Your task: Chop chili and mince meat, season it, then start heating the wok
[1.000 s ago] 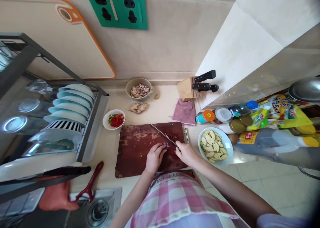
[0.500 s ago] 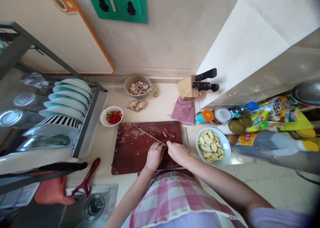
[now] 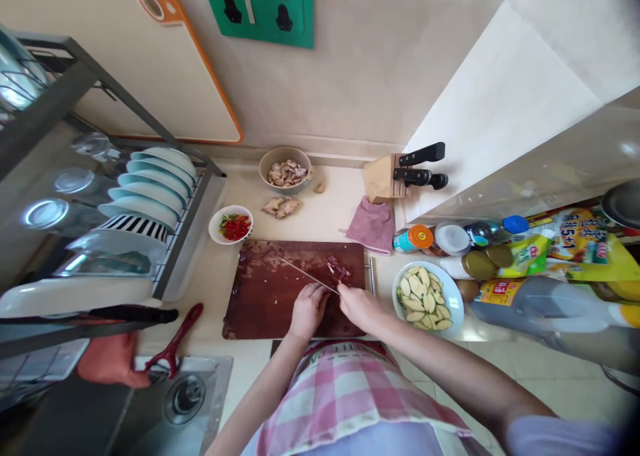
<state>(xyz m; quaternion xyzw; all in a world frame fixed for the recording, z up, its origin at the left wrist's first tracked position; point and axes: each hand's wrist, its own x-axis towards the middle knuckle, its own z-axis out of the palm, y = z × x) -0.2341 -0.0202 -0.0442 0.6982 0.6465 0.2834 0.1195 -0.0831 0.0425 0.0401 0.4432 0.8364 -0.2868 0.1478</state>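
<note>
The knife (image 3: 310, 277) lies low across the dark wooden cutting board (image 3: 260, 303), its handle wrapped in the fingers of the right hand (image 3: 356, 304), the blade running out to the left over the board. The left hand (image 3: 307, 309) rests on the board just beside the blade, fingers curled together over something too small to make out, with a small heap of cut reddish meat (image 3: 337, 267) just beyond the blade. The main risk, as I judge it, is a nicked fingertip: the left hand sits very close to the edge, and the wet, smeared board could let the piece slide. The plate of sliced vegetables (image 3: 425, 299) is near the right elbow and could be knocked.
</note>
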